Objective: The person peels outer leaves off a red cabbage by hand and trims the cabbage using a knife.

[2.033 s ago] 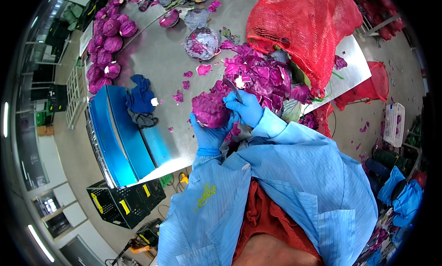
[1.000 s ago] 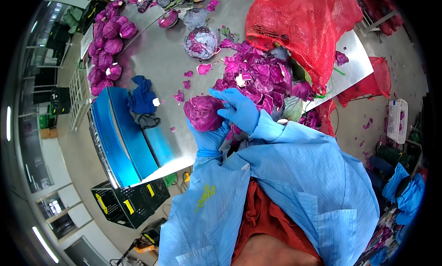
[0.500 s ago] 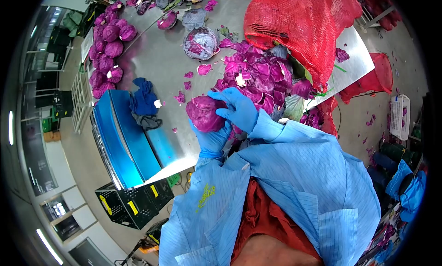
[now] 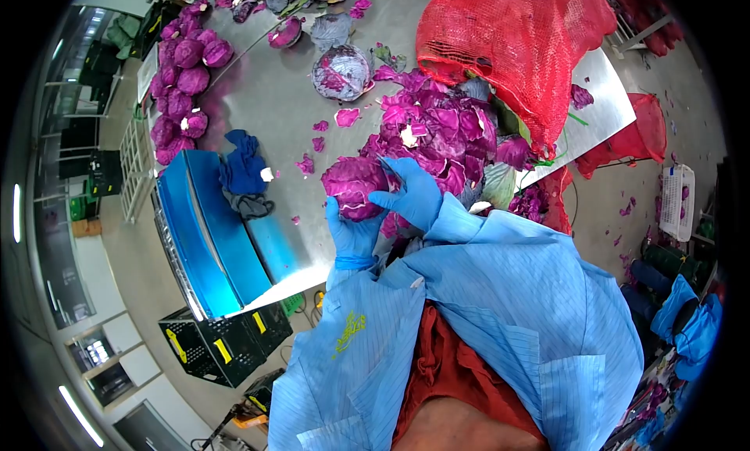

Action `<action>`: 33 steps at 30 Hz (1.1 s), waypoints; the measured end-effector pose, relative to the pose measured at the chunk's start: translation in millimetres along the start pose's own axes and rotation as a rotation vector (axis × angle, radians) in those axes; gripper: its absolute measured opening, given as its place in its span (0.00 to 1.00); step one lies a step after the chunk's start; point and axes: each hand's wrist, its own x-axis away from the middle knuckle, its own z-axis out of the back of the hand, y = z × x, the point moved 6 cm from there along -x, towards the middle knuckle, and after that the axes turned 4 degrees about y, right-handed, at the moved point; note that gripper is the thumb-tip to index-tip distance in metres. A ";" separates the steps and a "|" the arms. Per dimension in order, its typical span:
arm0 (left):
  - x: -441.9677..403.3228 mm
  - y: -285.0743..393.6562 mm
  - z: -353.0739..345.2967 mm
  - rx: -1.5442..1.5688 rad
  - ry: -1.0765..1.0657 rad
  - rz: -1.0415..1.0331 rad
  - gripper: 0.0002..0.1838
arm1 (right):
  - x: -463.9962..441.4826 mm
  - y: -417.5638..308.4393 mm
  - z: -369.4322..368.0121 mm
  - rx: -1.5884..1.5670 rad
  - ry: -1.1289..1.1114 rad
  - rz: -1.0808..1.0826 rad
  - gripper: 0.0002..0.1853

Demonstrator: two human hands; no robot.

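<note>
A peeled, shiny red cabbage (image 4: 351, 184) is held just above the near part of the metal table. My left hand (image 4: 355, 236), in a blue glove, cups it from below, with fingers curled around its near side. Against its right side rests my right hand (image 4: 418, 197), also gloved, gripping with thumb and fingers; some fingertips are hidden. Beyond both hands lies a heap of loose purple leaves (image 4: 445, 131). An unpeeled, dull cabbage (image 4: 342, 72) sits farther back on the table.
A red mesh sack (image 4: 508, 53) covers the table's far right. Peeled cabbages (image 4: 187, 54) line the left edge. A blue box-like piece (image 4: 207, 232) and a dark blue cloth (image 4: 244, 166) are at near left. Black crates (image 4: 226, 342) stand below; a white basket (image 4: 676, 203) is at right.
The cabbage has turned in my hands and shifted slightly right. My right hand's fingers have slid from its top toward its right side. My left hand still supports it.
</note>
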 end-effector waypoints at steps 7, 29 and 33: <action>3.8 -0.9 -0.8 -0.119 -0.005 -0.060 0.38 | 3.1 9.2 -11.0 0.048 -0.019 -0.104 0.46; 22.1 47.0 0.2 -0.790 -0.056 -0.276 0.39 | 1.6 -15.8 4.2 0.035 -0.311 0.121 0.38; 22.3 41.2 8.9 -0.751 -0.021 -0.274 0.39 | 2.6 -11.6 2.3 0.077 -0.297 0.201 0.38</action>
